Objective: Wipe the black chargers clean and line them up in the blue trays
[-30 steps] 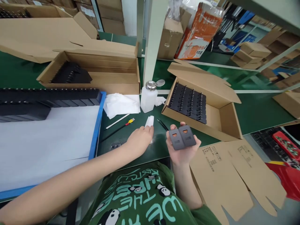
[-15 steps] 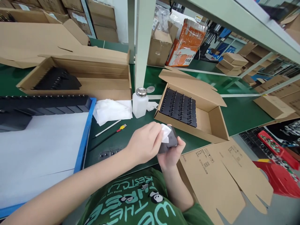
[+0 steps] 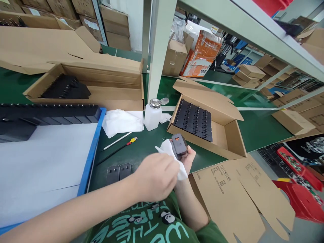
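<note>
The left hand (image 3: pixel 154 175) pinches a white wipe (image 3: pixel 170 152) against the dark charger (image 3: pixel 178 146) gripped in the right hand (image 3: pixel 188 158). Two chargers (image 3: pixel 118 172) lie left, an open carton (image 3: pixel 205 125) far right, on green bench (image 3: pixel 258 128).

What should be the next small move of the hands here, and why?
Probably draw the white wipe across the dark charger: the left hand pinches the wipe against it, while the right hand holds it with its orange port up.

Dark grey charger (image 3: pixel 179 145), white cloth (image 3: pixel 170 152), green bench (image 3: pixel 258 128), blue-edged tray (image 3: pixel 91 152)
</note>
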{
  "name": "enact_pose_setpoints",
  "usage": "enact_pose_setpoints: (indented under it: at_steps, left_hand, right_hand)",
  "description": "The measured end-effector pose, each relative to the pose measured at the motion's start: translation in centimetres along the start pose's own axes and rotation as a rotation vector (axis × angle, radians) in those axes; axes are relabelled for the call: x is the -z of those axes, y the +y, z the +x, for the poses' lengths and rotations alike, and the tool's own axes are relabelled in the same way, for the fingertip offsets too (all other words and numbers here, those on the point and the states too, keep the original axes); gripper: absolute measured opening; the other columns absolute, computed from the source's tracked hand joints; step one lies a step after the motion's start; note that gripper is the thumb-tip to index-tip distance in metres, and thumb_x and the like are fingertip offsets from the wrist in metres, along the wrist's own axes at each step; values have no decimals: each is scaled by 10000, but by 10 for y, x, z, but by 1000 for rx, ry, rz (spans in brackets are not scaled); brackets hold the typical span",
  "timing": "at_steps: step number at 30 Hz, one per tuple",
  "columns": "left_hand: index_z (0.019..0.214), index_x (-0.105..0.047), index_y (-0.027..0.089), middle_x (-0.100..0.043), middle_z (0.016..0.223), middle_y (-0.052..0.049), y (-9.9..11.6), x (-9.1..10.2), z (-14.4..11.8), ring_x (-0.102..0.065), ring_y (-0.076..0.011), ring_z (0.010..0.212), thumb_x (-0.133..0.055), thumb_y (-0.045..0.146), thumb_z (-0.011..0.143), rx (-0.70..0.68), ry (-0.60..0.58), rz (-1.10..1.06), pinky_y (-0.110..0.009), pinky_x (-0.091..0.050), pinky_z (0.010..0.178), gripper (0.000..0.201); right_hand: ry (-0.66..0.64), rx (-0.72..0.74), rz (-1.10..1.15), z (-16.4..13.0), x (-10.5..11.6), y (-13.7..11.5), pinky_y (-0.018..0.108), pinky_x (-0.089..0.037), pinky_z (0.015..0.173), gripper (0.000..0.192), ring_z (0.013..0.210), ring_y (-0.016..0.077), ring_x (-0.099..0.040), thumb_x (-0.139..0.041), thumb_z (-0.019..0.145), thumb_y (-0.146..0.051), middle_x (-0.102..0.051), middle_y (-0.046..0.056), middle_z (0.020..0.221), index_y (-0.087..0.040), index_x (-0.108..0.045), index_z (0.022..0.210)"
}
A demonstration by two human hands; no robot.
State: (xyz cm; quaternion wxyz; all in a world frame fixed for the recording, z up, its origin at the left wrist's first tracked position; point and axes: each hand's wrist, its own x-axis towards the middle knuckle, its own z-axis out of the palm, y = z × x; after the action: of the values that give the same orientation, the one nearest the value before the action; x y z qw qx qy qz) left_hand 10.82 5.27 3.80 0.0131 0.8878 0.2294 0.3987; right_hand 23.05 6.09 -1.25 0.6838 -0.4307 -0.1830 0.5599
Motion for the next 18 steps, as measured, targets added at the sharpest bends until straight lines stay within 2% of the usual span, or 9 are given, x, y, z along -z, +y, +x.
enact_pose_setpoints:
  at_steps: [3, 5, 9, 12, 15, 18]
  left_hand:
    - [724, -448, 212, -467, 652, 9, -14, 16, 16, -434, -150, 585, -391, 129, 971, 255, 81, -96, -297, -353, 548, 267]
    - [744, -433, 215, -460, 666, 23, -21, 17, 24, -448, -134, 584, -396, 163, 994, 356, 77, -144, -275, -356, 551, 258]
    - [725, -410, 226, -505, 696, -3, -22, 5, 27, -502, -163, 658, -383, 279, 973, 387, -41, -162, -290, -374, 601, 255]
    - [722, -366, 232, -505, 692, 4, -29, -3, 24, -510, -151, 637, -331, 318, 982, 548, -115, -177, -270, -384, 595, 276]
    - [715, -330, 242, -455, 620, 29, -54, -7, 20, -502, -148, 578, -288, 296, 996, 703, -170, -131, -254, -379, 562, 289]
    - [682, -371, 241, -484, 601, 12, -80, -13, 13, -535, -180, 589, -346, 281, 958, 772, -318, -77, -278, -375, 564, 280]
  right_hand:
    - [-8, 54, 14, -6, -2, -1, 364, -538, 804, 408, 850, 224, -648, -484, 807, -572, -681, 11, 889, -247, -618, 1014]
    - [-41, 104, -9, -10, -3, 0, 329, -523, 780, 377, 855, 207, -625, -502, 817, -530, -657, 3, 925, -258, -604, 1057]
    - [-125, 244, -119, -14, 2, 1, 307, -488, 767, 374, 856, 200, -571, -593, 808, -478, -604, 6, 979, -266, -592, 1116]
    - [-148, 376, -224, -16, 9, 3, 287, -462, 774, 435, 885, 189, -528, -672, 779, -455, -559, 9, 1070, -281, -591, 1169]
    - [-193, 447, -316, -21, 13, 5, 297, -470, 764, 430, 886, 193, -531, -651, 794, -480, -543, 18, 1094, -287, -591, 1173]
    - [-226, 472, -411, -22, 18, 0, 327, -497, 740, 415, 865, 210, -565, -574, 815, -497, -561, 36, 1073, -283, -558, 1170]
